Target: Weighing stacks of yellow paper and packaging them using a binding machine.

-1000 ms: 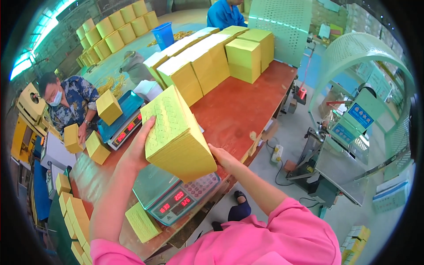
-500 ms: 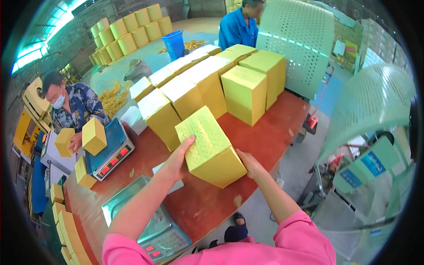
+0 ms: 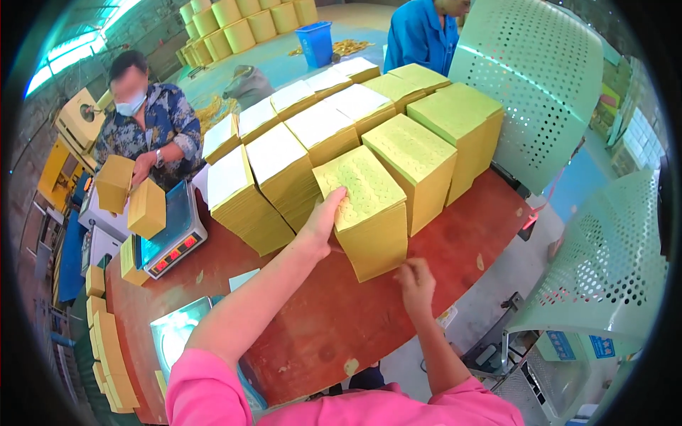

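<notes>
A block-shaped stack of yellow paper (image 3: 373, 238) with a scalloped pattern on top stands on the red table (image 3: 312, 319). My left hand (image 3: 325, 221) grips its left side, thumb over the top edge; the other fingers are partly hidden behind the stack. Just off its lower right edge, my right hand (image 3: 418, 282) is apart from it, fingers curled in with nothing visible in them. Behind stands another patterned stack (image 3: 419, 174), close beside the held one. White-topped stacks (image 3: 263, 199) line up to the left.
A scale (image 3: 177, 334) lies partly under my left arm. Across the table, a masked person (image 3: 153, 121) handles yellow blocks at a second scale (image 3: 174, 234). Someone in blue (image 3: 423, 35) stands behind the rows. A perforated green guard (image 3: 529, 92) rises at the right.
The stack I carried has gone from tilted in both hands to upright on the table beside the row. My right hand has come off it. The masked person's hand has shifted between the blocks.
</notes>
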A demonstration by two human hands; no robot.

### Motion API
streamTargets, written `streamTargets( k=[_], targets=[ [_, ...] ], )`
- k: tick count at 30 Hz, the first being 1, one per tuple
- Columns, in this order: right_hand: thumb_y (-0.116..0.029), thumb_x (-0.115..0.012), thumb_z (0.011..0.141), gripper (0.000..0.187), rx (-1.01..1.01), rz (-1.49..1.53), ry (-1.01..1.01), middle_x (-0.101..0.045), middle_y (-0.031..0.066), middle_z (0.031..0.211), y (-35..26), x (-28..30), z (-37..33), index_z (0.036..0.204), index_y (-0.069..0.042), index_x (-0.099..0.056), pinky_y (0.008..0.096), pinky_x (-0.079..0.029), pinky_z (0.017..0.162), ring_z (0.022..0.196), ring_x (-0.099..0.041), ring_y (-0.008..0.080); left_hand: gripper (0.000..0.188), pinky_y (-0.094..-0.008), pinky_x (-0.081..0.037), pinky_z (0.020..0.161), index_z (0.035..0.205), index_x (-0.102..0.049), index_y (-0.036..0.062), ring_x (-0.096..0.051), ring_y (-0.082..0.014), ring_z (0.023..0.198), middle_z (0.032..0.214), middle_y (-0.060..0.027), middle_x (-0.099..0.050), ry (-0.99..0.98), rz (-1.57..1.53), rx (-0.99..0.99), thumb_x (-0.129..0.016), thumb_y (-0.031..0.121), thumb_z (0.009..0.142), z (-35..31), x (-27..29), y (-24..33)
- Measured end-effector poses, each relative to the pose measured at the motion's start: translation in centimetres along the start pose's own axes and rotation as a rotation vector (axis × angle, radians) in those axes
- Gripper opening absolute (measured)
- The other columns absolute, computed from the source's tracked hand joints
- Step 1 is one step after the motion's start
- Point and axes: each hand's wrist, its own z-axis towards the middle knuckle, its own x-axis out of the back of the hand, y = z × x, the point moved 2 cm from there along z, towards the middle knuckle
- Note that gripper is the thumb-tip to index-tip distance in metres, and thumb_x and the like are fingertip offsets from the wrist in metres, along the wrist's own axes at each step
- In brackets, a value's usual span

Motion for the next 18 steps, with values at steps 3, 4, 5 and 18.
streamTargets(
  k=[3, 4, 5, 18],
  targets=[
    [-0.009, -0.061, 0.09, 0.012, 0.199, 0.003, -0.065, -0.064, 0.0111, 0.081, 1.7, -1.9, 0.1, 0.093, 0.001, -0.056, 0.0298, -0.051, 0.067, 0.071, -0.062, 0.0174, 0.053, -0.056, -0.051, 0.084, 0.132, -0.05, 0.0177, -0.057, -0.0241, 0.115, 0.126, -0.0056, -0.059, -0.042, -0.047, -0.049, -0.047, 0.053, 0.094, 0.0, -1.2, -0.7],
    [-0.009, -0.061, 0.09, 0.012, 0.2, -0.002, -0.064, -0.064, 0.0111, 0.081, 2.0, -1.8, 0.6, 0.093, 0.001, -0.056, 0.0298, -0.051, 0.067, 0.071, -0.062, 0.0174, 0.054, -0.0583, -0.05, 0.085, 0.133, -0.05, 0.0178, -0.055, -0.0258, 0.117, 0.128, -0.007, -0.058, -0.061, -0.061, -0.109, -0.048, 0.054, 0.093, 0.0, -1.5, -0.7],
    [-0.01, -0.063, 0.09, 0.013, 0.181, -0.08, -0.016, -0.064, 0.0109, 0.081, 2.2, -1.4, 1.6, 0.094, 0.001, -0.056, 0.0299, -0.051, 0.067, 0.071, -0.062, 0.0165, 0.054, -0.0583, -0.05, 0.085, 0.133, -0.05, 0.0178, -0.055, -0.0258, 0.117, 0.128, -0.007, -0.058, -0.066, -0.067, -0.109, -0.048, 0.054, 0.093, 0.3, -2.1, -0.7],
    [-0.009, -0.053, 0.096, 0.015, 0.097, 0.051, -0.207, -0.059, 0.0059, 0.092, -1.4, -4.7, -5.7, 0.108, -0.001, -0.057, 0.0262, -0.05, 0.069, 0.079, -0.057, 0.0126, 0.063, -0.056, -0.048, 0.089, 0.138, -0.037, 0.0075, -0.047, -0.0347, 0.119, 0.127, -0.0174, -0.051, -0.318, 0.076, -0.291, -0.058, 0.044, 0.091, -11.9, 5.0, -1.9]
  ],
)
